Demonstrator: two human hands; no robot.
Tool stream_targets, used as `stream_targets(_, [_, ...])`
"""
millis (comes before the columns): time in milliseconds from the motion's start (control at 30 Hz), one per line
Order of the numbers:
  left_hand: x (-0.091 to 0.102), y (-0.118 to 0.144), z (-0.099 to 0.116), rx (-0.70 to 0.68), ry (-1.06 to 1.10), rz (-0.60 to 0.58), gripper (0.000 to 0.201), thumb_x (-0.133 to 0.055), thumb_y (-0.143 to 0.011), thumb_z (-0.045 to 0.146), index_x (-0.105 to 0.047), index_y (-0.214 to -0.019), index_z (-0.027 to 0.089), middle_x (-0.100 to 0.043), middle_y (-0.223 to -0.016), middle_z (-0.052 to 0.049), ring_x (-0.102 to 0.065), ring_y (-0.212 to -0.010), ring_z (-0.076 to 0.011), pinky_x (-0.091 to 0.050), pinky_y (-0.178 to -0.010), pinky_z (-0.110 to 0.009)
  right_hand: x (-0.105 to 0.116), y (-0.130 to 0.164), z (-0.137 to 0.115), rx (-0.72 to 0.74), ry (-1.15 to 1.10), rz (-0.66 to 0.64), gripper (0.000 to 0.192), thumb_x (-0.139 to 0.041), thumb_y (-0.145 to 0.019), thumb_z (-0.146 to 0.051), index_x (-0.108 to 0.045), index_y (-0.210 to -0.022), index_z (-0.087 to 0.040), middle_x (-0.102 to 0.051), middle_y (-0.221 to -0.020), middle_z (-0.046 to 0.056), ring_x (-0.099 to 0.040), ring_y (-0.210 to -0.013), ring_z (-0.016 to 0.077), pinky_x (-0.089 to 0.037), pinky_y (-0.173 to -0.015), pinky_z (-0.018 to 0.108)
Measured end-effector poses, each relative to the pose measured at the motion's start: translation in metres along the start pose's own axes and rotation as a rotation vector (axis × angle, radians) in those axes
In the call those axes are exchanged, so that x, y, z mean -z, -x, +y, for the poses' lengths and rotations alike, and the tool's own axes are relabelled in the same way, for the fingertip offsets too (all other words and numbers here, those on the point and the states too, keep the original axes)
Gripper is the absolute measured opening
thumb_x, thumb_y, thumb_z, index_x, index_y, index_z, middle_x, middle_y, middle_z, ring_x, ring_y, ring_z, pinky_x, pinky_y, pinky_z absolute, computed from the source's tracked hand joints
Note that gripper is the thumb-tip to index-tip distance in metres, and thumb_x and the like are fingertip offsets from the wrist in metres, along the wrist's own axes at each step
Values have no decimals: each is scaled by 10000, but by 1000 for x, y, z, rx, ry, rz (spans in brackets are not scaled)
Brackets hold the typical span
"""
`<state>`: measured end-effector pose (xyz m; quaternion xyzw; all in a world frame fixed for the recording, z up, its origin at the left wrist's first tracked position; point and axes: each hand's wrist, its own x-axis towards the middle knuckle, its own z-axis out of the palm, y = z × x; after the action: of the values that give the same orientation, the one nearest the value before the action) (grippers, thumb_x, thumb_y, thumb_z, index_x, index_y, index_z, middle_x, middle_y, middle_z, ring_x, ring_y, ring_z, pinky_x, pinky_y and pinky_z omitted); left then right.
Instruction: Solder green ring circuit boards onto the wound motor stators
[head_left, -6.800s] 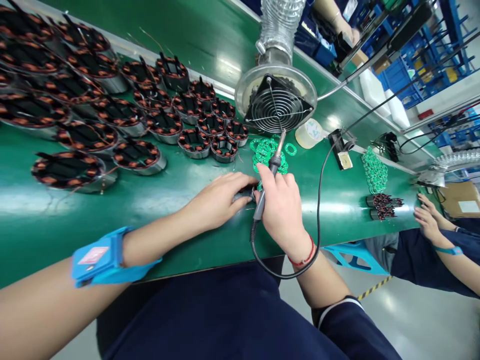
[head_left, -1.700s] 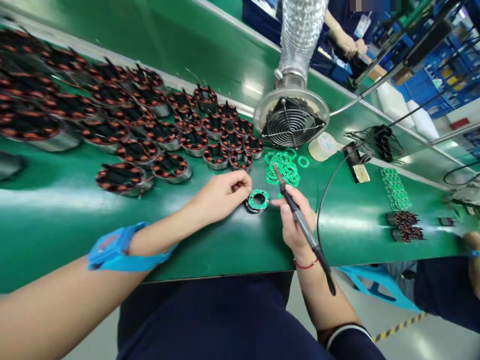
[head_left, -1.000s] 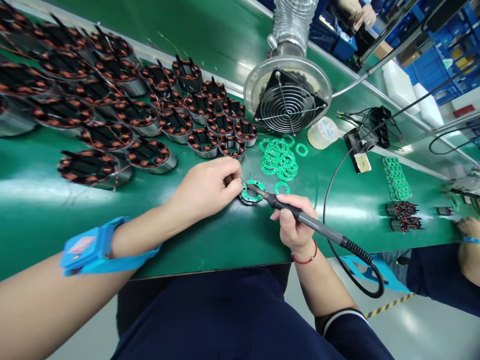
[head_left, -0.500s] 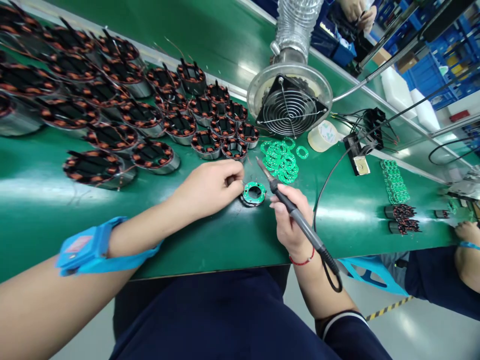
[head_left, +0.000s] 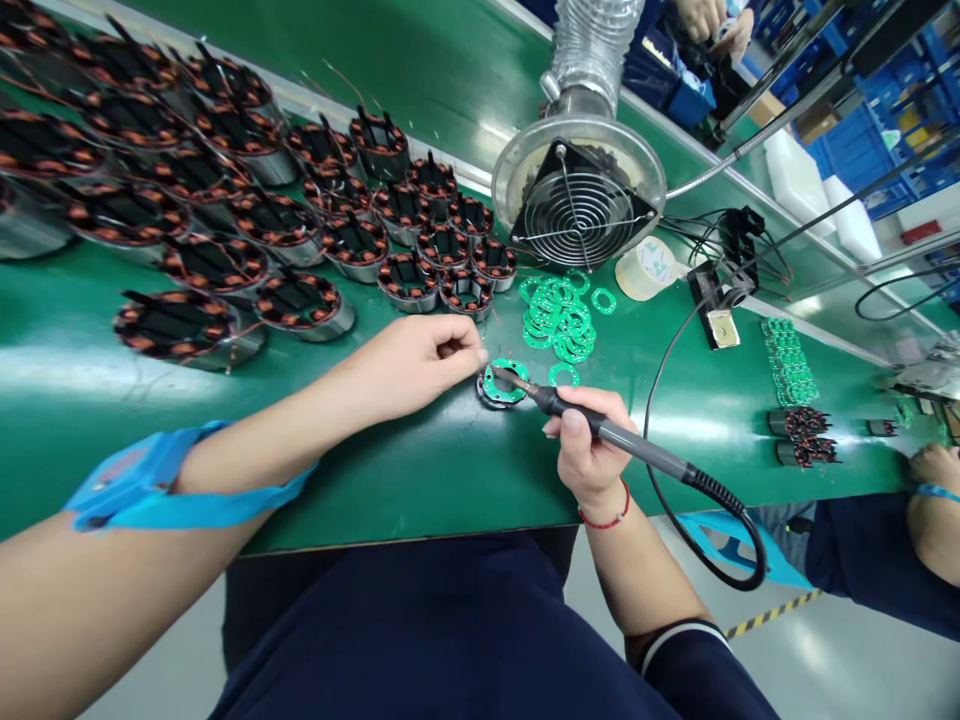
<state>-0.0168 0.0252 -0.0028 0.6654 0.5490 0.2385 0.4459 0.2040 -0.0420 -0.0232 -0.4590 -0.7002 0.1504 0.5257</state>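
My right hand (head_left: pixel 596 445) grips a soldering iron (head_left: pixel 637 440), its tip lowered over the left part of a green ring-shaped circuit board (head_left: pixel 517 392). That board sits on a small motor stator (head_left: pixel 496 403) on the green bench. Thumb and fingertips of my left hand (head_left: pixel 424 365) are pinched together at the stator's upper left edge; whatever lies between them is too small to make out. A loose ring board (head_left: pixel 564 374) lies just right of the stator, below a pile of similar boards (head_left: pixel 559 315).
Several wound stators (head_left: pixel 352 245) stand in rows on the left. Behind the boards are a fume extractor fan (head_left: pixel 581 205), a solder roll (head_left: pixel 646 270) and an iron stand (head_left: pixel 716 310). The iron's cable (head_left: pixel 660 370) loops at right. Other people's hands (head_left: pixel 709 20) show beyond.
The soldering iron has swung from pointing up beside the stator to lying with its tip over the ring board. My left hand stays pinched near the stator's edge.
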Motion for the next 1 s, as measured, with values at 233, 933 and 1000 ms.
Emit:
stream_targets(233, [-3,3,2,-4,-31,42,308,-513,-811,496,-589,-697,221,-523,-604,9,-449,-587,-157,-340,-571,-280,1,0,1,23,-28,18,210,-612,-1028,-438,-697,-1117,-268,-803,-898,22,-813,-712,199,-673,-637,328])
stream_targets(933, [4,7,6,-26,9,-120,406,-502,-811,615,-572,-896,224,-635,-767,-11,-587,-717,-203,-458,-668,-311,-15,-17,3,101,235,-412,523,-594,-1006,-289,-486,-1513,-218,-750,-1313,140,-732,-1197,285,-617,-1023,482])
stream_targets(1000, [8,10,6,-49,-53,-237,395,-544,-798,612,-568,-893,229,-649,-784,-17,-599,-722,-213,-457,-667,-317,-9,-18,5,108,233,-384,553,-621,-1014,-313,-460,-1536,-227,-745,-1337,141,-730,-1215,286,-617,-1025,471])
